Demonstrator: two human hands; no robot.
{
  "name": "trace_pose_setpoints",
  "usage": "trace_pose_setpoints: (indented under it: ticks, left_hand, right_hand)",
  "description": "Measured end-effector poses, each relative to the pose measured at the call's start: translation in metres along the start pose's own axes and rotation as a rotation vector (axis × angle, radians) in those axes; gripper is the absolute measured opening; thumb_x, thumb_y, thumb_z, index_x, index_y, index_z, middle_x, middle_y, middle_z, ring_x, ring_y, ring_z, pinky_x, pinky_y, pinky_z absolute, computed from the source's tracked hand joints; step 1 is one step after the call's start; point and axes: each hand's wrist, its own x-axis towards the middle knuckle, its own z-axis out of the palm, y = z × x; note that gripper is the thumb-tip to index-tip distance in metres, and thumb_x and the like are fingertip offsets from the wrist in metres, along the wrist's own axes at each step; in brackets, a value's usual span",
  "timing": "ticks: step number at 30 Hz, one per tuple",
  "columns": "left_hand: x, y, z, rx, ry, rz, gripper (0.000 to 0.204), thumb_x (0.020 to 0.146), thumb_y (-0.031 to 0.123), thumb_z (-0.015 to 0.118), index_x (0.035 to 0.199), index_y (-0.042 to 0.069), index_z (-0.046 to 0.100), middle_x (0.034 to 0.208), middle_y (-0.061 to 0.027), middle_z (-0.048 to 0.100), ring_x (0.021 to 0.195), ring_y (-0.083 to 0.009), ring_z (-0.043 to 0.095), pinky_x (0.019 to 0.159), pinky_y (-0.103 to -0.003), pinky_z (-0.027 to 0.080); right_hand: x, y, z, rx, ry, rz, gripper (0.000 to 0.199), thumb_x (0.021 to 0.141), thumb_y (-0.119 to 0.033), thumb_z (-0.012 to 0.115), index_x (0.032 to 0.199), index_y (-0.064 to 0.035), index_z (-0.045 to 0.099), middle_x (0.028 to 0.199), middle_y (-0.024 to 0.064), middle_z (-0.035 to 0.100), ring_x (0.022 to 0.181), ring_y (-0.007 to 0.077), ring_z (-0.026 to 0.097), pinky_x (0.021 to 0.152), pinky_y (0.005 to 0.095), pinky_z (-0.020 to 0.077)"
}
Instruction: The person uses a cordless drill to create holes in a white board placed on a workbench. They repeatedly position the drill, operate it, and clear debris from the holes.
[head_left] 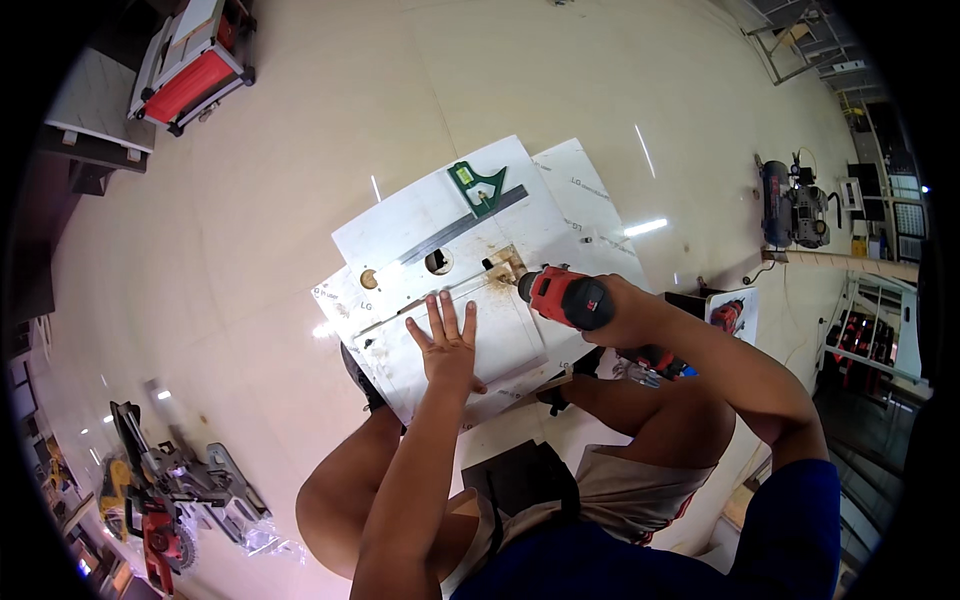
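Two bare hands share my view. The right hand (622,308) is wrapped around a red-and-black power drill (560,296); the left hand (447,350) lies palm down on the white board (505,345), fingers spread and holding nothing. I judge that what counts is the drill's line — its long axis runs leftward and slightly away from me, chuck end toward the dusty patch (505,262). That patch lies just beyond the chuck, ahead of the left fingertips and to their right — the left hand is nearer to it than the right. Whether the bit touches wood, I cannot tell.
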Motion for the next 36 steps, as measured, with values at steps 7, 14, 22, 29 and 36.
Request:
trace_pose_setpoints:
  ticks: [7, 14, 22, 29, 36]
  left_hand:
    - [-0.002, -0.002, -0.001, -0.019, 0.012, 0.02, 0.162, 0.053, 0.069, 0.092, 0.167, 0.017, -0.011, 0.171, -0.028, -0.013, 0.156, -0.0527, -0.013, 0.112, -0.084, 0.006]
    - [-0.006, -0.002, 0.004, 0.018, 0.08, 0.045, 0.163, 0.052, 0.074, 0.089, 0.167, 0.012, -0.007, 0.169, -0.0332, -0.011, 0.155, -0.0557, -0.012, 0.112, -0.084, 0.007]
    - [-0.011, -0.004, -0.002, 0.019, 0.059, 0.011, 0.157, 0.056, 0.071, 0.09, 0.167, 0.018, -0.008, 0.172, -0.0274, -0.01, 0.157, -0.0516, -0.01, 0.114, -0.083, 0.009]
    - [-0.008, -0.004, 0.004, 0.02, 0.103, 0.042, 0.16, 0.052, 0.072, 0.09, 0.167, 0.013, -0.004, 0.17, -0.0317, -0.008, 0.156, -0.0544, -0.01, 0.112, -0.083, 0.01]
    - [-0.009, -0.004, -0.001, 0.035, 0.067, 0.017, 0.159, 0.054, 0.072, 0.09, 0.167, 0.017, -0.008, 0.172, -0.0272, -0.009, 0.157, -0.0518, -0.009, 0.113, -0.083, 0.011]
  right_hand:
    - [0.001, -0.002, -0.007, -0.021, 0.026, 0.149, 0.043, 0.078, -0.019, 0.078, 0.114, -0.0037, 0.06, 0.086, 0.0113, 0.069, 0.073, 0.024, 0.07, 0.068, 0.0362, 0.059]
    - [0.007, -0.012, -0.011, 0.147, -0.08, 0.228, 0.035, 0.08, -0.016, 0.077, 0.109, -0.0035, 0.061, 0.077, 0.0056, 0.066, 0.063, 0.0144, 0.066, 0.054, 0.0315, 0.0553]
    - [0.02, -0.04, -0.012, -0.25, 0.012, 0.028, 0.043, 0.075, -0.015, 0.075, 0.112, 0.0043, 0.063, 0.084, 0.0153, 0.072, 0.077, 0.0324, 0.072, 0.076, 0.0395, 0.058]
    - [0.029, -0.067, -0.029, -0.077, -0.139, 0.347, 0.04, 0.078, -0.009, 0.073, 0.113, 0.0025, 0.058, 0.081, 0.0102, 0.067, 0.062, 0.0166, 0.064, 0.056, 0.0347, 0.0528]
    - [0.029, -0.068, -0.025, -0.122, -0.103, 0.348, 0.038, 0.078, -0.008, 0.071, 0.111, 0.0023, 0.057, 0.08, 0.0097, 0.065, 0.061, 0.0167, 0.063, 0.057, 0.0349, 0.0517]
